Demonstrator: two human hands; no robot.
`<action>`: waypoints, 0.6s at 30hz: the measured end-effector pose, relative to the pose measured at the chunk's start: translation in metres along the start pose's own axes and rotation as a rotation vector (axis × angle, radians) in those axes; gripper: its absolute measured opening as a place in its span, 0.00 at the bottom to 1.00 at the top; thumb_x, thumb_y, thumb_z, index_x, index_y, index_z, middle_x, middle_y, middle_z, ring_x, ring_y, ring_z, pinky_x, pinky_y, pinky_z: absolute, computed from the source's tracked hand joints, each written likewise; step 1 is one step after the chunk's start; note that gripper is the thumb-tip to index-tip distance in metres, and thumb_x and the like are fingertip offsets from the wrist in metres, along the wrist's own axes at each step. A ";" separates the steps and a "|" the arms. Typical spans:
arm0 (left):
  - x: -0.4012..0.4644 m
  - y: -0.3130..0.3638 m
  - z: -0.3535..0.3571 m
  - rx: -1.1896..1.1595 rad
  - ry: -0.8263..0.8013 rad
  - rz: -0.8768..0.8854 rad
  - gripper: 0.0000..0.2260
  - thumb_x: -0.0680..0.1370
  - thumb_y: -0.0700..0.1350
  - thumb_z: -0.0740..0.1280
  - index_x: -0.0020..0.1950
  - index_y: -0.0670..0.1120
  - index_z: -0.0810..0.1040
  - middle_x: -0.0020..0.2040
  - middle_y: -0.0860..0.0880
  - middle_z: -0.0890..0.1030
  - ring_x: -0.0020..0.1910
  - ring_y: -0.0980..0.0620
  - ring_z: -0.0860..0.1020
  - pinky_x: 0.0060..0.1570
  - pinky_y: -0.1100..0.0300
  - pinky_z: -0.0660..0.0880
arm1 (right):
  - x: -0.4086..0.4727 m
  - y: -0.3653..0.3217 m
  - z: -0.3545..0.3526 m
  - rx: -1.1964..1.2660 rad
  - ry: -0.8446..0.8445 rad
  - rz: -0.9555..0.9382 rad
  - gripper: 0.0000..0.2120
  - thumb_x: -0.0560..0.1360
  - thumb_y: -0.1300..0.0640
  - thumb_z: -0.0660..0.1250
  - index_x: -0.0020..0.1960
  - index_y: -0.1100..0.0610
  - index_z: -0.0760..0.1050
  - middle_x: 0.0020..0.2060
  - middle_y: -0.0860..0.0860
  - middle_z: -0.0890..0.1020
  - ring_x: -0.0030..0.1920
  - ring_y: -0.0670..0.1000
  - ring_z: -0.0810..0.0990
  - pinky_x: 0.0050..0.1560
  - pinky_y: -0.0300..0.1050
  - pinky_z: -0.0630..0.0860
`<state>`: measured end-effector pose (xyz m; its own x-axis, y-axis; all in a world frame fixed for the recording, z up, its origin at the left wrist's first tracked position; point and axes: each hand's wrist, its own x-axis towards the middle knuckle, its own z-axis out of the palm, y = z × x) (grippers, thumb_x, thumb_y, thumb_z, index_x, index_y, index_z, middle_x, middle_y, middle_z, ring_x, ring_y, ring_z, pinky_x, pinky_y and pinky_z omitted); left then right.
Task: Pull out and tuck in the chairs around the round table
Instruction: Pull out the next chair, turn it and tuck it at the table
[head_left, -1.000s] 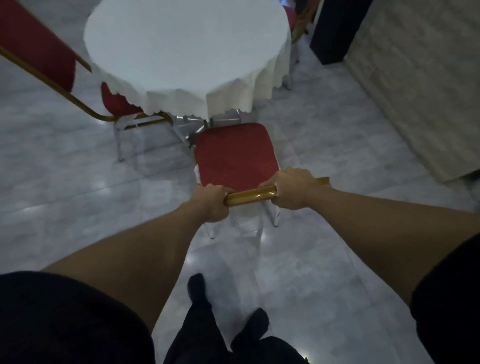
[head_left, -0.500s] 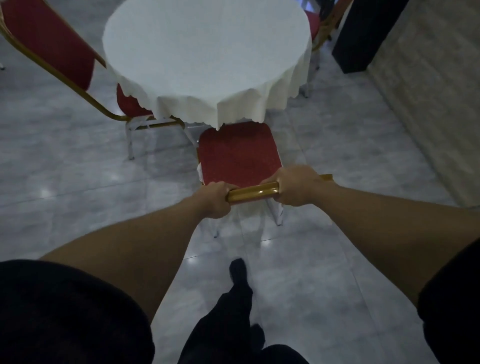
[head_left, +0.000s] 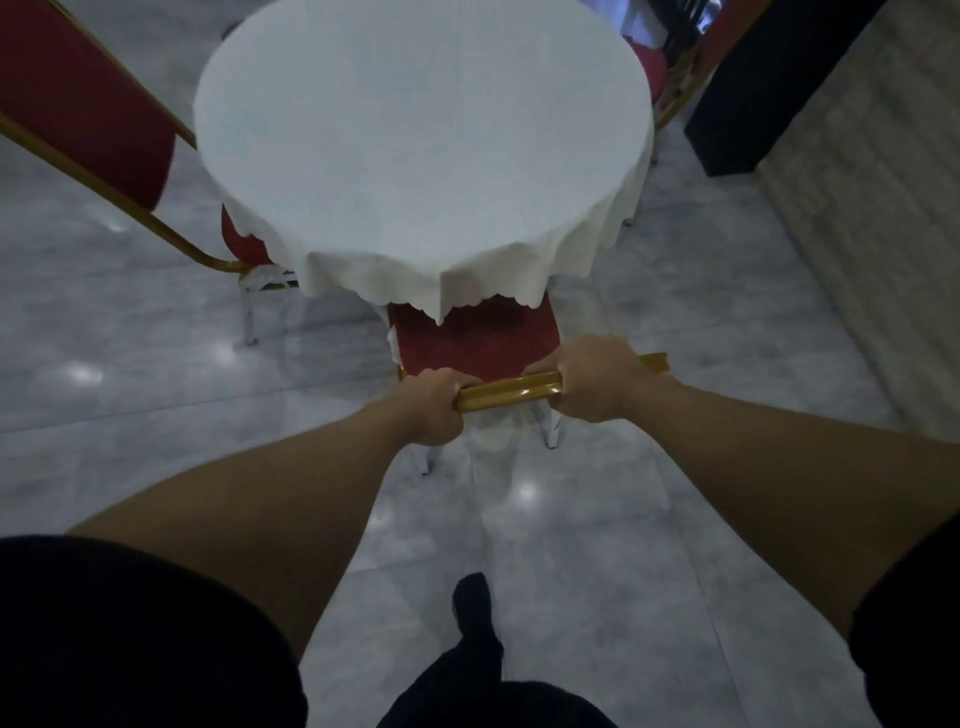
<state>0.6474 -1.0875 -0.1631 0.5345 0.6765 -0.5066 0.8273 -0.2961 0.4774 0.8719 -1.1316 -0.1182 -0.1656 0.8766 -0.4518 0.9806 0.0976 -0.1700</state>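
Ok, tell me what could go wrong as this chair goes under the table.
1. The white tablecloth hangs over the red seat; pushing on could snag the hem and drag the cloth.
2. Both hands, left hand and right hand, grip the gold top rail; uneven pushing may skew the chair.
3. The neighbouring chair at left leans near the table; legs might clash underneath.

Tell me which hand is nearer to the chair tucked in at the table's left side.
Left. The left hand grips the gold backrest rail at its left end, closer to that left chair; the right hand holds the rail's right part, farther away.
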 end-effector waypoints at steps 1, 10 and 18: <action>0.003 0.002 -0.001 -0.015 -0.007 0.002 0.30 0.71 0.35 0.61 0.69 0.60 0.78 0.41 0.54 0.81 0.43 0.48 0.82 0.42 0.55 0.76 | 0.002 0.003 -0.003 -0.004 0.004 0.005 0.18 0.78 0.52 0.66 0.62 0.33 0.82 0.47 0.44 0.87 0.47 0.52 0.83 0.50 0.50 0.79; 0.012 0.004 -0.010 -0.053 -0.124 -0.043 0.29 0.73 0.34 0.63 0.72 0.56 0.76 0.45 0.51 0.81 0.48 0.46 0.81 0.44 0.55 0.76 | 0.013 0.012 -0.006 0.047 -0.030 -0.033 0.17 0.75 0.51 0.69 0.59 0.34 0.83 0.47 0.43 0.87 0.49 0.51 0.84 0.49 0.48 0.79; 0.014 0.057 -0.057 0.010 -0.247 -0.111 0.41 0.73 0.62 0.74 0.81 0.49 0.63 0.75 0.48 0.73 0.72 0.45 0.72 0.72 0.49 0.68 | 0.007 0.036 -0.037 0.297 -0.150 -0.054 0.49 0.60 0.23 0.76 0.73 0.49 0.77 0.65 0.46 0.82 0.64 0.49 0.80 0.64 0.47 0.75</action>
<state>0.6918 -1.0560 -0.1020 0.4654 0.5207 -0.7157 0.8842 -0.2367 0.4028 0.9096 -1.1049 -0.0950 -0.2514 0.7929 -0.5550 0.9003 -0.0189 -0.4348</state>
